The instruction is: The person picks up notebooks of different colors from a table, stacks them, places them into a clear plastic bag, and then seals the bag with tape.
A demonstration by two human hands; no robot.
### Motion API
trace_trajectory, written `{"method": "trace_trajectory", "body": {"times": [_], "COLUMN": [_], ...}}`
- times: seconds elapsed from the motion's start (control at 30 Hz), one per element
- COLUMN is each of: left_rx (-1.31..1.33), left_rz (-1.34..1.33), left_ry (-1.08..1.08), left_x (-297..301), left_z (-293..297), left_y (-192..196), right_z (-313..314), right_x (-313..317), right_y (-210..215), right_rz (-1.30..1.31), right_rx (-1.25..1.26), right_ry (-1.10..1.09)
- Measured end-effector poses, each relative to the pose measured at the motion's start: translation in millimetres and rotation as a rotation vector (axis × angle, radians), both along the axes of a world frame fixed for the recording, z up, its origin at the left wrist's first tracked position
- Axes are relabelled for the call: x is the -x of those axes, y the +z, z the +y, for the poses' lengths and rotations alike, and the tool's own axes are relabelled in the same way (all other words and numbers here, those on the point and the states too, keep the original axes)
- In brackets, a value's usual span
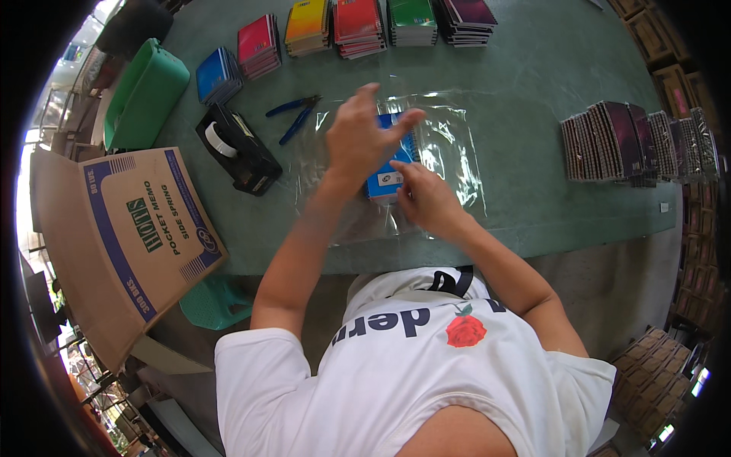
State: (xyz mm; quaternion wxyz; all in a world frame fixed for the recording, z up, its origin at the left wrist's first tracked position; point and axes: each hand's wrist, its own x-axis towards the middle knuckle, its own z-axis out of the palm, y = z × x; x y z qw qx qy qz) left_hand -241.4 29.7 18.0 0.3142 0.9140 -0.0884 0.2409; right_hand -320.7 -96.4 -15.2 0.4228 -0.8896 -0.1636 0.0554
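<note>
A small stack of blue spiral notebooks [383,183] lies on a sheet of clear plastic film [457,156] spread over the green table [533,84]. My left hand [364,139] is raised just above the stack, fingers apart, and covers its upper part. I see nothing clearly held in it. My right hand [428,199] grips the stack's near right corner, with the fingertips on the blue cover and the film.
A black tape dispenser [237,150] and blue-handled pliers [294,114] lie to the left. Notebook stacks in several colours [358,27] line the far edge, and dark notebooks [632,141] stand in a row at the right. An open cardboard box [129,228] and a green bin [145,91] sit at the left.
</note>
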Motion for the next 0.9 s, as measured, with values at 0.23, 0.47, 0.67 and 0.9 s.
{"method": "trace_trajectory", "body": {"times": [0.23,0.47,0.67,0.9], "left_rx": [0.094,0.237,-0.383,-0.007], "left_rz": [0.358,0.746,0.838,1.029], "left_ry": [-0.179,-0.904,-0.916,-0.482], "left_x": [-116.5,-130.8,-136.8,-86.5], "left_z": [37.3,6.5,63.4,135.1], "left_y": [-52.0,-72.9,-52.8,-32.1], "right_z": [3.7,-12.3,-12.4,-17.9], "right_x": [-1.9,-33.4,-40.4,-50.9], "right_y": [25.4,18.8,21.0,20.3], "right_rz": [0.171,-0.137,-0.066,-0.056], "right_rx": [0.267,0.39,0.337,0.338], "right_ry": [0.127,0.271,0.291,0.381]}}
